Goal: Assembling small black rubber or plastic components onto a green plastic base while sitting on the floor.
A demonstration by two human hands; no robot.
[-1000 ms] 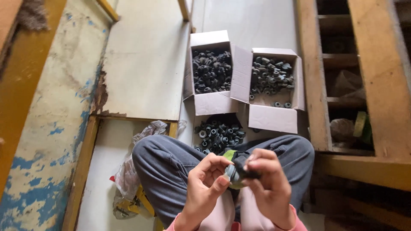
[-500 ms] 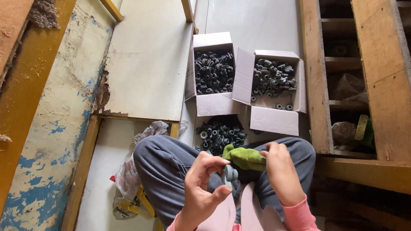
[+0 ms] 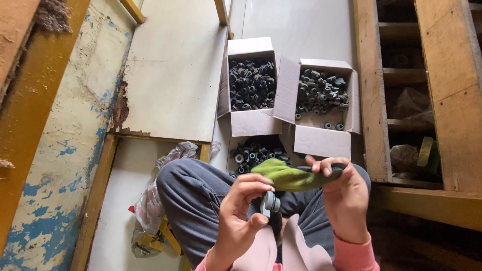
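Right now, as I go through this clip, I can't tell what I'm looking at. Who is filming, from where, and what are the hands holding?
There is no machine here. A person wears a camera on the head, so the one view looks straight down at their own lap and hands. They sit with knees in grey trousers and pink sleeves.

The left hand pinches a small grey round part between thumb and fingers. The right hand grips a green cloth that stretches towards the left hand.

On the floor ahead stand three open cardboard boxes of similar dark round parts: one on the left, one on the right, and a nearer one by the knees. A wooden pallet lies to the right, and a crumpled plastic bag sits beside the left leg.
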